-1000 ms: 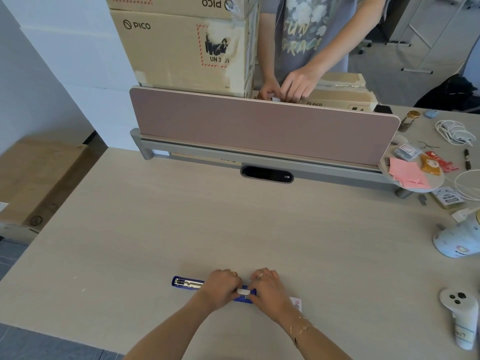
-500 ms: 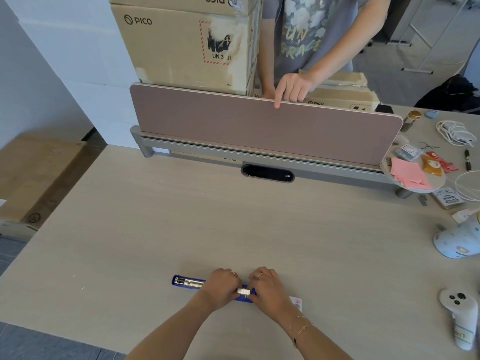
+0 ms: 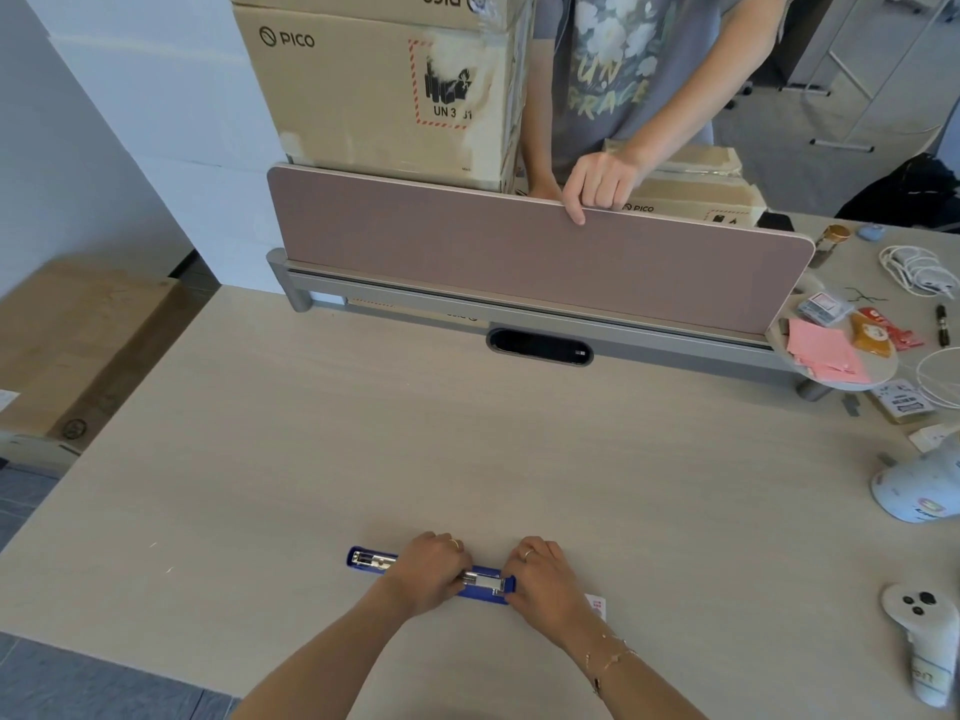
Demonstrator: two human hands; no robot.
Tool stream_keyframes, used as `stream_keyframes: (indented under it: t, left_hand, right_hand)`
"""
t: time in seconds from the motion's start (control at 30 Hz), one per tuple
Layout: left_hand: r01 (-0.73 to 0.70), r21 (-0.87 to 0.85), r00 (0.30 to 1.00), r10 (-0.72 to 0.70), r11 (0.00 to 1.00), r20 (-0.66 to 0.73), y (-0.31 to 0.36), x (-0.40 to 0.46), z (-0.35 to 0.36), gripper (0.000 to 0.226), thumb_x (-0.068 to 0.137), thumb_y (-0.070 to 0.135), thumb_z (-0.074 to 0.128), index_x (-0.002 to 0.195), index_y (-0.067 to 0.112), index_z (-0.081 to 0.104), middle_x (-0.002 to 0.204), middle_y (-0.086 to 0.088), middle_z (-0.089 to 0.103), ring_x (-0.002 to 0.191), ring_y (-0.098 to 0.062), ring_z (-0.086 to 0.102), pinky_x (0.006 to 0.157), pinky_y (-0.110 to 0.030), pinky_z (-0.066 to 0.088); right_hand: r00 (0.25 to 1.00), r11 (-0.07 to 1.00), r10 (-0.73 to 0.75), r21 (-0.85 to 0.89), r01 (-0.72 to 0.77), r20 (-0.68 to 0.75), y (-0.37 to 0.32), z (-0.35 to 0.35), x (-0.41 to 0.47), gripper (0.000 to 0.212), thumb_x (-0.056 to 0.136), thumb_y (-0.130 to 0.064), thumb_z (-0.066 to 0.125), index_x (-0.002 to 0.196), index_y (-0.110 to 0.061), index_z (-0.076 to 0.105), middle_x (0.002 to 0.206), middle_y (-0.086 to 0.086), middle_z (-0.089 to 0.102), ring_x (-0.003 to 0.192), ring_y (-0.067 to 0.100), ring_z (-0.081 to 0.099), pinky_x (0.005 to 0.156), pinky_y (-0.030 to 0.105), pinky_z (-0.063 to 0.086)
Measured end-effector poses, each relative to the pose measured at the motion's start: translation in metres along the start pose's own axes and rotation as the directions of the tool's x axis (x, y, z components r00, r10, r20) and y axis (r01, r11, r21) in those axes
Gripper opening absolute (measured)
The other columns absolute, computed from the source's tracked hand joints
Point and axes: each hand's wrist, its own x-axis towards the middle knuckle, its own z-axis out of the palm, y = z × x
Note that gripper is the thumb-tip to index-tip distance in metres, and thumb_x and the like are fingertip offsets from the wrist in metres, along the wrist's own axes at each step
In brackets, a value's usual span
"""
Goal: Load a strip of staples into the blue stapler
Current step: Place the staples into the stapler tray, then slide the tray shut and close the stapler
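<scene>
I see the long blue plastic stapler [image 3: 480, 584] lying open flat near the desk's front edge, left hand [image 3: 431, 570] and right hand [image 3: 540, 576] pinching its shiny metal staple strip [image 3: 485, 582]; skewed, it may jam or snap.

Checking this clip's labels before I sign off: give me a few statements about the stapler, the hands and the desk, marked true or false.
1. The blue stapler lies flat on the desk. True.
2. Only the left hand touches it. False: the right hand is on its other end too.
3. A metal channel shows between the hands. True.
4. The white controller sits left of the stapler. False: it lies far right.
5. The stapler is red. False: blue.
</scene>
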Motion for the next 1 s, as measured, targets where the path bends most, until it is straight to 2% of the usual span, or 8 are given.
stream_keyframes:
  t: [0.07,0.3,0.43,0.47,0.57,0.67,0.83,1.0]
  left_hand:
    - [0.034,-0.043,0.999,-0.034,0.998,0.013,-0.008,-0.005,-0.002,0.017,0.084,0.019,0.053,0.097,0.013,0.062,0.102,-0.012,0.066,0.097,-0.031,0.056,0.080,-0.038,0.043]
    - [0.208,-0.066,0.975,-0.202,0.976,0.093,-0.051,-0.033,0.001,0.024,0.081,0.019,0.058,0.105,0.016,0.061,0.109,-0.007,0.063,0.103,-0.027,0.056,0.084,-0.036,0.045]
    - [0.322,0.040,0.944,-0.324,0.946,0.060,-0.069,-0.045,0.008,0.028,0.047,0.030,0.084,0.067,0.023,0.065,0.071,0.001,0.067,0.068,-0.018,0.066,0.054,-0.026,0.052]
    - [0.353,0.046,0.934,-0.355,0.934,0.045,-0.072,-0.047,0.011,0.028,0.047,0.030,0.084,0.066,0.023,0.065,0.071,0.002,0.067,0.068,-0.018,0.066,0.053,-0.025,0.051]
    - [0.401,-0.009,0.916,-0.401,0.916,0.023,-0.074,-0.050,0.015,0.013,0.077,0.014,0.062,0.089,0.018,0.064,0.097,-0.005,0.065,0.093,-0.027,0.060,0.073,-0.035,0.047]
    - [0.389,-0.047,0.921,-0.389,0.920,-0.003,-0.078,-0.055,0.017,0.012,0.072,0.012,0.067,0.082,0.019,0.065,0.086,-0.004,0.067,0.080,-0.026,0.064,0.067,-0.034,0.051]
    - [0.263,-0.245,0.957,-0.284,0.933,-0.055,-0.087,-0.070,0.004,0.014,0.083,0.024,0.061,0.095,0.019,0.062,0.095,-0.004,0.066,0.088,-0.024,0.061,0.070,-0.032,0.045]
    - [0.121,-0.245,0.971,-0.165,0.962,-0.171,-0.085,-0.080,-0.013,0.017,0.081,0.031,0.062,0.097,0.028,0.060,0.092,0.004,0.065,0.080,-0.019,0.062,0.063,-0.027,0.045]
  right_hand:
    - [1.000,1.000,-0.006,0.007,0.006,-0.001,0.004,0.003,-0.001,0.022,0.061,-0.026,0.079,0.080,-0.020,0.071,0.078,-0.003,0.067,0.086,0.017,0.057,0.073,0.023,0.040]
    - [0.999,0.999,-0.036,0.016,0.036,-0.027,0.005,0.005,-0.002,0.018,0.075,-0.026,0.071,0.090,-0.015,0.069,0.087,0.004,0.069,0.097,0.022,0.053,0.081,0.025,0.033]
    - [0.999,0.999,-0.039,-0.005,0.039,-0.015,0.003,0.008,-0.002,0.021,0.078,-0.029,0.068,0.096,-0.018,0.069,0.089,0.003,0.068,0.098,0.023,0.052,0.084,0.027,0.035]
    - [0.999,0.999,-0.043,-0.007,0.043,-0.005,0.003,0.009,-0.002,0.023,0.080,-0.029,0.067,0.099,-0.017,0.068,0.092,0.004,0.068,0.100,0.024,0.051,0.086,0.030,0.036]
    - [1.000,0.999,-0.025,-0.020,0.025,-0.001,0.003,0.011,-0.002,0.026,0.082,-0.031,0.066,0.102,-0.016,0.067,0.096,0.006,0.067,0.102,0.024,0.051,0.088,0.031,0.037]
    - [1.000,0.999,-0.018,-0.030,0.018,0.018,0.001,0.011,0.001,0.025,0.085,-0.031,0.062,0.104,-0.016,0.065,0.099,0.006,0.066,0.105,0.024,0.049,0.092,0.032,0.034]
    - [1.000,1.000,0.002,-0.025,-0.001,0.029,-0.002,0.011,0.003,0.024,0.087,-0.030,0.059,0.106,-0.015,0.063,0.105,0.006,0.063,0.109,0.022,0.044,0.092,0.029,0.031]
    - [0.999,0.999,0.018,-0.042,-0.016,0.038,-0.004,0.009,0.004,0.024,0.087,-0.023,0.059,0.107,-0.011,0.063,0.105,0.008,0.063,0.107,0.024,0.047,0.091,0.030,0.033]
